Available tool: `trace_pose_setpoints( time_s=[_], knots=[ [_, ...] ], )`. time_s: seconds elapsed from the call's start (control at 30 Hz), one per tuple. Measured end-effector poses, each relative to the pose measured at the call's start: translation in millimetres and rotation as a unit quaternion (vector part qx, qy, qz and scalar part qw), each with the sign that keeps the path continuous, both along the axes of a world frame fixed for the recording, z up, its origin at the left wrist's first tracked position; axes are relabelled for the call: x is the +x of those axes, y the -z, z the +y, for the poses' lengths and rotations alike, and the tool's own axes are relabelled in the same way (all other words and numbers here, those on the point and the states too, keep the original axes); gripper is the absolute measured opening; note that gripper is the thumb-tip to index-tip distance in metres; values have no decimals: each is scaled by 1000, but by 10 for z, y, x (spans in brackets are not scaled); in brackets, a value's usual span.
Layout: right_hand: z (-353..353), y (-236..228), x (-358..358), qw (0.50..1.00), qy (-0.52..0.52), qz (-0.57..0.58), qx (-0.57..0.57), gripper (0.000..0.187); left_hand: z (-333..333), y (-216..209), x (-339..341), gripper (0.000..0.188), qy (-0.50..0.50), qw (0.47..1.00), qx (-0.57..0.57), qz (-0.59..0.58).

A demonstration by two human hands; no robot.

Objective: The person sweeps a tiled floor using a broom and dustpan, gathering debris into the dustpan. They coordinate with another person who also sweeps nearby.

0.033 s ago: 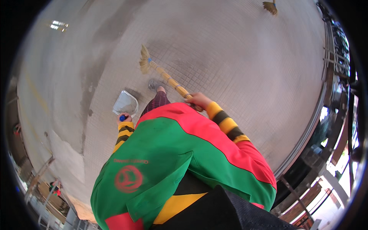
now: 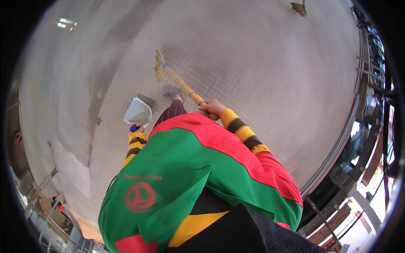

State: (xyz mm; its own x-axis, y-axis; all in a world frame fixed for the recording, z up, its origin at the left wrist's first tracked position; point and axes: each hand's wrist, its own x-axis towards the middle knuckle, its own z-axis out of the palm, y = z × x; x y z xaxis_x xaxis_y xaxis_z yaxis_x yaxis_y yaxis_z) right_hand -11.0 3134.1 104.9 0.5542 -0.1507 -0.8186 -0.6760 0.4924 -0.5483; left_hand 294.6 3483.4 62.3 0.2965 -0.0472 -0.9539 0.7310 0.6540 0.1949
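Note:
My right hand (image 2: 214, 109) is closed round the upper end of a straw broom (image 2: 184, 86). Its handle slants away to the left, and the spread bristles with a blue binding lie at the far end over the tiled floor. In my left hand (image 2: 137, 128) is the blue-tipped handle of a dustpan (image 2: 138, 111). The pale, see-through pan sits just beyond that hand, down by the floor. Whether it touches the floor I cannot tell. One grey shoe (image 2: 172, 92) of mine shows between pan and broom.
Small square tiles (image 2: 253, 84) cover the floor, with smoother concrete (image 2: 63, 92) to the left. A second straw broom (image 2: 299, 9) shows at the far right. Along the right edge run a metal rail (image 2: 337, 152) and dark machinery. Frames and bars (image 2: 55, 211) stand at the lower left.
My right hand and the broom's handle end have shifted slightly left, while the bristles stay nearly in place. My left hand and the dustpan have hardly moved. The second broom sits marginally farther right.

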Motion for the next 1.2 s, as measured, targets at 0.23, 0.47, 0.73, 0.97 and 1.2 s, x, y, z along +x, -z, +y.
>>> trace_pose_setpoints(
  time_s=[0.23, 0.47, 0.73, 0.97, 1.2],
  knots=[
    [389, 739, -305, 970, 161, 146, 107, 23, 502, -40, 33, 9, -95, 995, -13, -35],
    [357, 106, -1030, 922, 254, 280, 79, 23, 752, 28, 278, 12, -8, 1000, 2, -10],
    [623, -1011, -254, 946, 288, 136, 57, 15, 1121, 210, 467, 14, 8, 999, -37, 2],
    [-257, -249, 1670, 981, 190, 45, 13, 23, 532, 566, 1397, 16, 125, 990, -49, 41],
    [-1429, 782, 3272, 986, 83, 111, -88, 32, -536, 416, 2373, 16, 122, 992, -34, -6]
  ],
)
